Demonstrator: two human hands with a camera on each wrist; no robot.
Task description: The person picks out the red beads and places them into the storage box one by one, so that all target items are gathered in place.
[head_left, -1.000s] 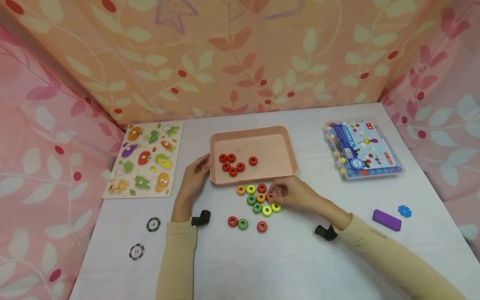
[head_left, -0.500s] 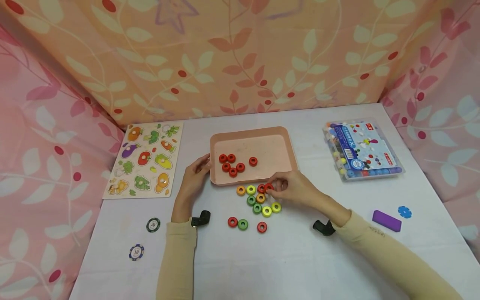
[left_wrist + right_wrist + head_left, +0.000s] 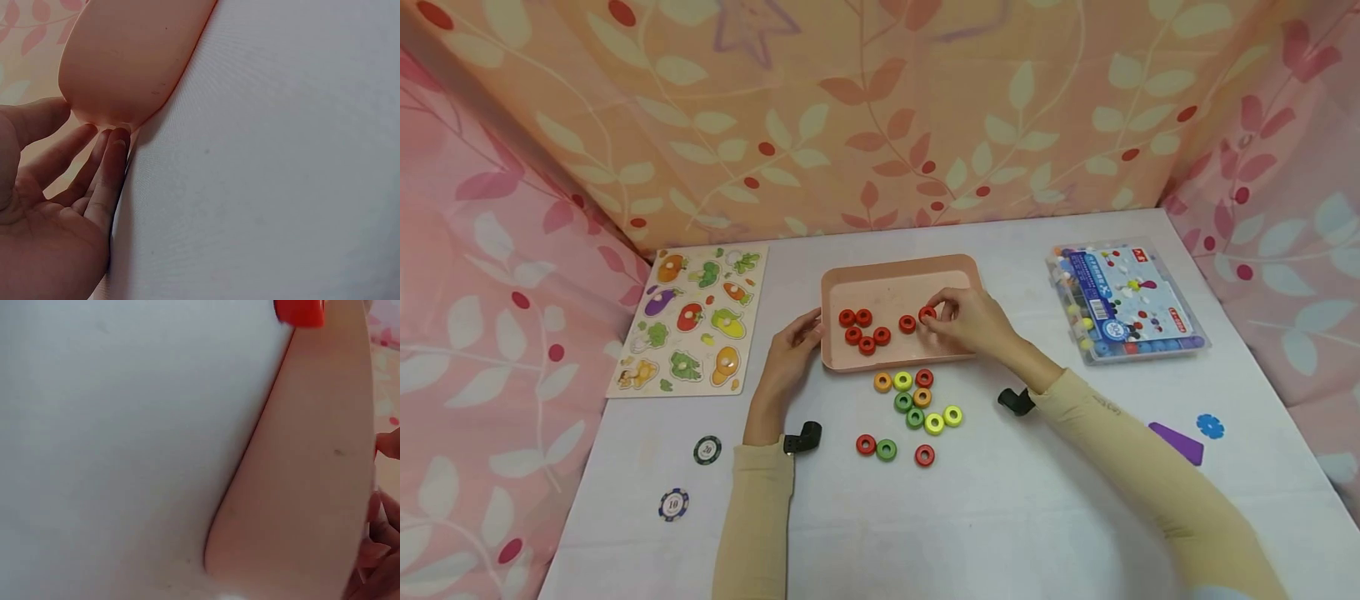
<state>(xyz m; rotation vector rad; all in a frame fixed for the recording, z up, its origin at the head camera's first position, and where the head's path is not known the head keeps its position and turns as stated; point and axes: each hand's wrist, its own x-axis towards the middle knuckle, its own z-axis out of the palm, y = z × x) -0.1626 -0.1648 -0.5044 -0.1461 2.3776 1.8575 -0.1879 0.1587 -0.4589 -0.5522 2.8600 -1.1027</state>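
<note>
Pinching a red ring [image 3: 927, 309] by its outer edge, we have the thumb and fingertips of our right hand [image 3: 972, 320] closed on it, a little toward three o'clock from the middle of the pink tray [image 3: 880, 293]. We cannot tell whether the ring touches the tray floor. A lone red ring [image 3: 907, 317] sits just beside it at eight o'clock, and a cluster of red rings [image 3: 872, 346] lies farther off toward nine. Our left hand [image 3: 793, 343] has its fingers fairly straight, tips touching the tray's wall at nine o'clock.

We judge the ring light and stiff, its glossy surface probably a bit slippery and hardly fragile. Opposite sides of the rounded rim look the best place to take hold; too hard a squeeze there could make it pop away. The tray also looks light and rigid, so a nudge might slide it, and its end wall suits bracing. At six o'clock, loose rings [image 3: 915, 424] lie on the white table [image 3: 1000, 517].
</note>
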